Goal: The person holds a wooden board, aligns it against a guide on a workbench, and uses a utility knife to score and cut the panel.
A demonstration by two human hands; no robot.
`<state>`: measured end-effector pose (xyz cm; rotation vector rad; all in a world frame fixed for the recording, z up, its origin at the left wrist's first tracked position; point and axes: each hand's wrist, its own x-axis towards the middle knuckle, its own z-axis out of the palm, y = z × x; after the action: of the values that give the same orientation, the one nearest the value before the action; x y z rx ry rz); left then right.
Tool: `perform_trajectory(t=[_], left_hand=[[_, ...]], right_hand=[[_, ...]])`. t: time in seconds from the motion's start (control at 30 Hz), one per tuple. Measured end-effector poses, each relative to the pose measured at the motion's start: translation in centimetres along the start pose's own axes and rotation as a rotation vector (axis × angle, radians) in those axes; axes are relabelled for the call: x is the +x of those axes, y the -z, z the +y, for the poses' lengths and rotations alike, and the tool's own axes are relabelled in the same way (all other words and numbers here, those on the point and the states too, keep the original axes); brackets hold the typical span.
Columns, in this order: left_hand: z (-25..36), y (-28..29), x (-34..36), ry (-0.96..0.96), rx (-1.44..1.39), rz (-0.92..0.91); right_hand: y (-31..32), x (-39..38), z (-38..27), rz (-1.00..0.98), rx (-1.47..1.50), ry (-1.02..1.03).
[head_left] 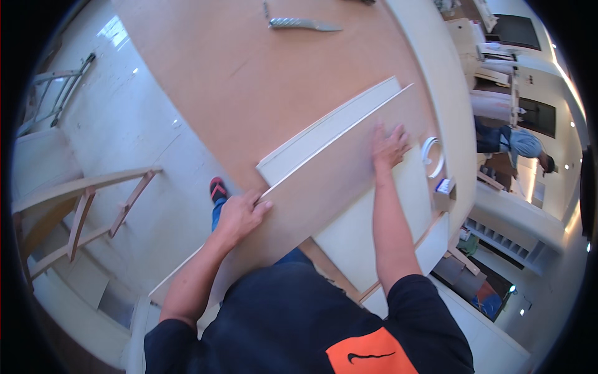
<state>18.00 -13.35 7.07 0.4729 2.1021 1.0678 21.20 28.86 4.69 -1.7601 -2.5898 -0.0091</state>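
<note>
A brown board [324,181] lies on a large brown worktable [249,81], overlapping a long cream panel [330,131]. My left hand [240,215] grips the brown board's near left edge, fingers curled over it. Flat on the board's far right part rests my right hand [389,146], fingers spread. Another cream panel [367,230] shows under the board by my right forearm.
A metal knife-like tool [305,25] lies at the table's far end. A roll of white edge tape [433,156] and a small box [443,190] sit at the right edge. A wooden frame [81,212] stands on the left floor. Another person [517,143] bends over at right.
</note>
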Motion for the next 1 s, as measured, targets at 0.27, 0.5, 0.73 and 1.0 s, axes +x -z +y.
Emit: perform_trajectory(t=[0.27,0.5,0.73,1.0], left_hand=[[0.43,0.43,0.0,0.162,-0.046,-0.121],[0.23,0.53,0.15,0.146,-0.056,-0.111],[0.18,0.69,0.39,0.119,-0.06,-0.117],[0.13,0.63,0.41,0.139,-0.113,-0.112]], right_hand=[[0.27,-0.16,-0.35,-0.01,0.021,-0.006],[0.26,-0.12,-0.37,-0.016,0.025,-0.015],[0.1,0.05,-0.33,-0.008,0.028,-0.018],[-0.03,0.01,-0.34,-0.001,0.017,-0.023]])
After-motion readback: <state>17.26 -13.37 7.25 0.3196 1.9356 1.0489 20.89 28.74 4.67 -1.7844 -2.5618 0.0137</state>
